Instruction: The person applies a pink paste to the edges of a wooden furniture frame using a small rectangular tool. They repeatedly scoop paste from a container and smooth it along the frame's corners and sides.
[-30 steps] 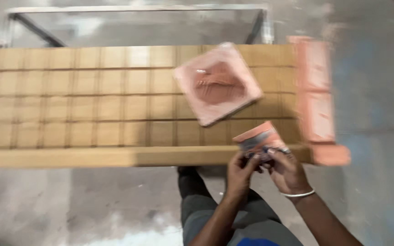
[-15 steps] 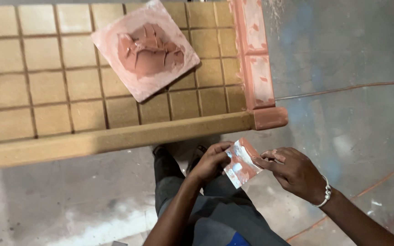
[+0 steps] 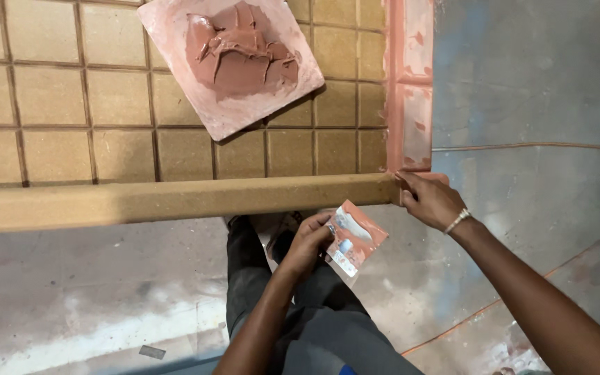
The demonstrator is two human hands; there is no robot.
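My left hand holds a small flat card smeared with pink-red paste, below the front edge of a tan grid panel. My right hand rests on the panel's near right corner, fingers pressed against the pink-coated corner piece; whether it grips anything I cannot tell. On the panel lies a square pink board carrying a lump of red-brown putty.
The panel's long tan front rail runs across the view. Grey concrete floor with red lines lies to the right and below. My legs in dark trousers stand under the rail. A small scrap lies on the floor.
My right hand left the card and moved up to the panel's right corner. The left hand keeps the card. The view has drawn closer to the panel's corner.
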